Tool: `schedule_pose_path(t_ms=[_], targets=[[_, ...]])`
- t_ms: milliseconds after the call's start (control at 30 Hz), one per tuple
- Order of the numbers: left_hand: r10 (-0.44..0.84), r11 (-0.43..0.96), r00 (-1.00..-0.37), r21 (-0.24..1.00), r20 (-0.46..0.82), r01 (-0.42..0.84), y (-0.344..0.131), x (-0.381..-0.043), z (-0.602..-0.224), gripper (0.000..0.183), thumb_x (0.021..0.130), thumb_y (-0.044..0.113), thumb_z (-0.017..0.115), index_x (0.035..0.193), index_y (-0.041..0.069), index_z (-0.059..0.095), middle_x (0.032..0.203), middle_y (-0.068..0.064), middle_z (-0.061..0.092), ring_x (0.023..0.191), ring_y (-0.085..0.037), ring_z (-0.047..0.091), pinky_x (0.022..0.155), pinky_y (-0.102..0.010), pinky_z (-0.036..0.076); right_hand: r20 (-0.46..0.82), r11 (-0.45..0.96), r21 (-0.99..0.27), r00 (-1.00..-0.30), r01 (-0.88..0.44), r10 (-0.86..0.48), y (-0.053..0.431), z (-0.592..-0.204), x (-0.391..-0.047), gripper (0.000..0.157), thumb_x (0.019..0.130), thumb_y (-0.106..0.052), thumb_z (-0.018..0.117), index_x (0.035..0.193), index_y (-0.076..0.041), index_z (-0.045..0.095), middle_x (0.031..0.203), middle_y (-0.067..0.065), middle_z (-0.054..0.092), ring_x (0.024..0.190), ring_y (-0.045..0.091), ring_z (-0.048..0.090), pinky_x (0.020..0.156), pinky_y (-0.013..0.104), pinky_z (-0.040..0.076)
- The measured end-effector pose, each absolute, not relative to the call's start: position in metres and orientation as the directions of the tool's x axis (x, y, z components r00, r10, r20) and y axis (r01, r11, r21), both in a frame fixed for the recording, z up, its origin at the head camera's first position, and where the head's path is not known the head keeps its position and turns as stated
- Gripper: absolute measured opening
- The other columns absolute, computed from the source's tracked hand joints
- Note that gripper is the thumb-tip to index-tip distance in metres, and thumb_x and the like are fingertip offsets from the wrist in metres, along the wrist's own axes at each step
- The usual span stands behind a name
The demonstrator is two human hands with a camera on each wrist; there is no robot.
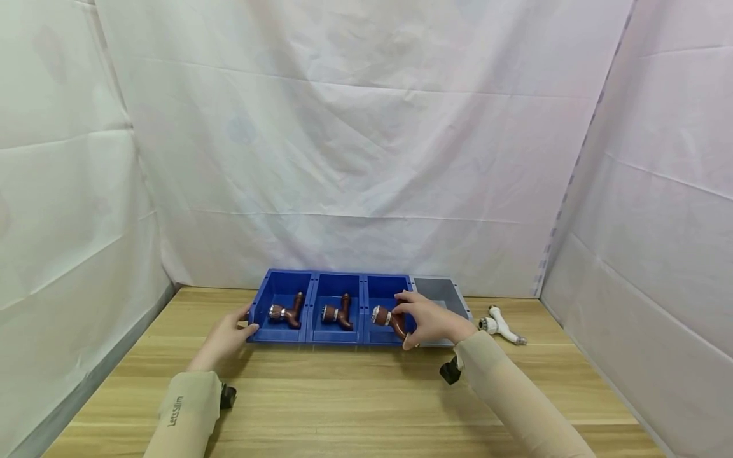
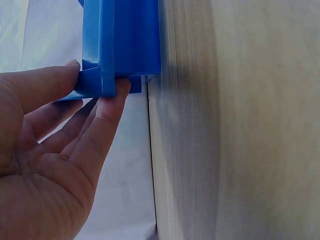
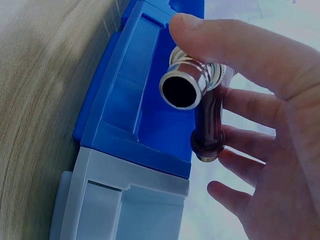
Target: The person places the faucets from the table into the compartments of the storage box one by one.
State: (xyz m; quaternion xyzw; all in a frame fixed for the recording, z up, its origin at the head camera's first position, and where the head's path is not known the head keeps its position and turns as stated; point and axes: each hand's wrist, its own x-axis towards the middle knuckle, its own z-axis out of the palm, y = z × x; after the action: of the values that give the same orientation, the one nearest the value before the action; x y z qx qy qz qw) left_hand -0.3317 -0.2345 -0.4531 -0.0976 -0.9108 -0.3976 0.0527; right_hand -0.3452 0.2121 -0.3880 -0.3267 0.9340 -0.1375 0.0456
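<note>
In the head view my right hand (image 1: 431,318) grips a brown tap (image 1: 397,323) with a ribbed knob and silver collar, over the third blue bin (image 1: 380,285). The right wrist view shows the tap's silver outlet (image 3: 202,75) under the thumb, fingers along its brown body. My left hand (image 1: 225,336) pinches the corner rim of the leftmost blue bin (image 1: 280,282); in the left wrist view its thumb and fingers sit on either side of the blue edge (image 2: 106,60). One brown tap (image 1: 292,314) lies in that bin, another brown tap (image 1: 341,314) in the second bin (image 1: 338,284).
A grey bin (image 1: 438,287) adjoins the blue ones at the right end of the row. Right of it, a white tap (image 1: 499,326) lies on the wooden table (image 1: 343,401). White cloth (image 1: 366,159) hangs behind the bins and along both sides.
</note>
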Motion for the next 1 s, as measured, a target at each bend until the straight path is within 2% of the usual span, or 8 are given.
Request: schedule_pose_path(t_ms=[667,1000], targets=[[0.149,0.67,-0.97,0.702,0.19,0.24,-0.235,-0.335,-0.455,0.055,0.096,0.01,0.059,0.143,-0.01,0.037,0.127,-0.036,0.052,0.103,-0.047,0.061,0.086,-0.056,0.049,-0.011,0.763,-0.273,-0.791,-0.586,-0.611,0.214,-0.386,-0.355,0.066,0.071,-0.026,0.086,0.13,-0.01,0.06,0.154,0.017,0.029,0.143,0.039,0.018,0.102,0.056,0.039],[0.136,0.67,-0.973,0.706,0.187,0.229,-0.234,-0.333,-0.457,0.055,0.096,0.008,0.058,0.144,-0.009,0.036,0.127,-0.036,0.052,0.101,-0.044,0.062,0.085,-0.055,0.05,-0.015,0.762,-0.304,-0.797,-0.572,-0.604,0.212,-0.385,-0.356,0.065,0.072,-0.024,0.086,0.13,-0.011,0.06,0.155,0.016,0.027,0.143,0.038,0.02,0.1,0.054,0.042]])
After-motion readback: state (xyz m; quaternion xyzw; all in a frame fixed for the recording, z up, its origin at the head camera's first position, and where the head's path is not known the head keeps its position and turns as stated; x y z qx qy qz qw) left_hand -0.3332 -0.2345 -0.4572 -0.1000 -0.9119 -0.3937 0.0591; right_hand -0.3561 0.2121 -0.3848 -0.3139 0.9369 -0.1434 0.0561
